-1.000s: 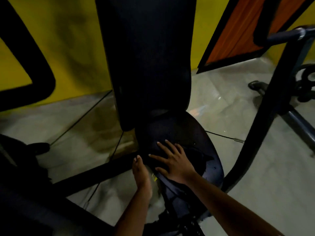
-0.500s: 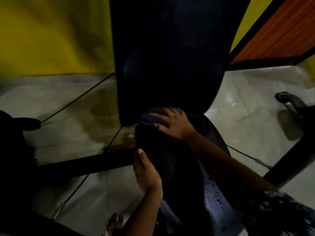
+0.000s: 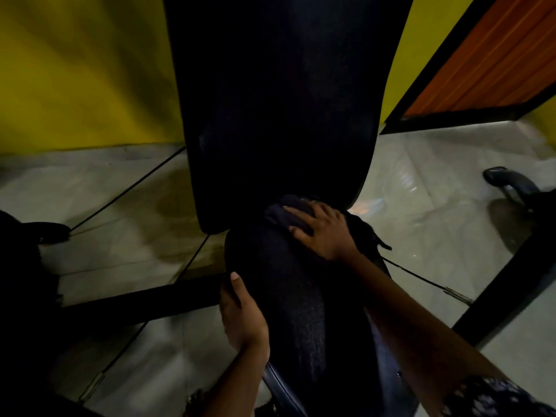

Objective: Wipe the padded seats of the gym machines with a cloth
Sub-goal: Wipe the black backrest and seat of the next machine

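With the wiping stroke judged in hand, the cloth (image 3: 288, 213) is pressed onto the far end of the padded seat (image 3: 288, 296), under the backrest (image 3: 279, 115), by the flat, released right grip (image 3: 325, 233), while the seat's left edge is grasped by the left grip (image 3: 242, 314), and a pull toward the near end is probably called for next.

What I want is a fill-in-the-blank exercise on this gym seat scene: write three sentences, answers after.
1. The right hand presses a dark ____ on the rear of the padded seat, beside the backrest.
2. The left hand grips the seat's ____ edge.
3. The wall behind is painted ____.
Missing words: cloth; left; yellow.
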The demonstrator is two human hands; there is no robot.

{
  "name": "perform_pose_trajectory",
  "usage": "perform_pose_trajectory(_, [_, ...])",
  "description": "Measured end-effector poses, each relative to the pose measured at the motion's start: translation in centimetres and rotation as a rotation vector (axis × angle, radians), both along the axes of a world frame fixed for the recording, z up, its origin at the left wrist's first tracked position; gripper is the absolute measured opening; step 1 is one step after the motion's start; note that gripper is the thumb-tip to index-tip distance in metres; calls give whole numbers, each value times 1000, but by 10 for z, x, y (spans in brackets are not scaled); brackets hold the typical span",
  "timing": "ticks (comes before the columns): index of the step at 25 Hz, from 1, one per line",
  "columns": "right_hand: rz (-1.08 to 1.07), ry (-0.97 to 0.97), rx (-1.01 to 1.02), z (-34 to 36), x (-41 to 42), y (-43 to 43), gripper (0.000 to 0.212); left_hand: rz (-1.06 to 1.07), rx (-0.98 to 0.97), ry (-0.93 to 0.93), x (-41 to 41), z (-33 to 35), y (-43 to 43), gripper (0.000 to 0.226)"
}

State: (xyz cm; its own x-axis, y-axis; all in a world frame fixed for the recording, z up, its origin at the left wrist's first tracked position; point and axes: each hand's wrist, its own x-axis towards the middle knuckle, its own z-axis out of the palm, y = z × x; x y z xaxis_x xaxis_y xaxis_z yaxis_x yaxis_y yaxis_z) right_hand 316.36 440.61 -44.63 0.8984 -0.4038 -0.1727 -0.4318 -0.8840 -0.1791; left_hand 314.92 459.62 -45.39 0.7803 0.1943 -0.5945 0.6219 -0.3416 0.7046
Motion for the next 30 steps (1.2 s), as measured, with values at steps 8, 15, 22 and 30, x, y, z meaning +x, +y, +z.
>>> perform_pose_trajectory(8, [-266,-59,-86,26,-63,111,53,-47,0,-8,2,-1,1,63])
perform_pose_trajectory(15, [-399,-88,-57,44,-129,114,54,-278,-199,-47,-49,55,35,60])
perform_pose_trajectory(22, [-443,-184,-113,51,-183,173,53,-829,-24,-467,-72,64,35,69])
perform_pose_trajectory(30, [-592,-92,107,48,-173,72,80,-1255,177,-803,-31,38,-3,76])
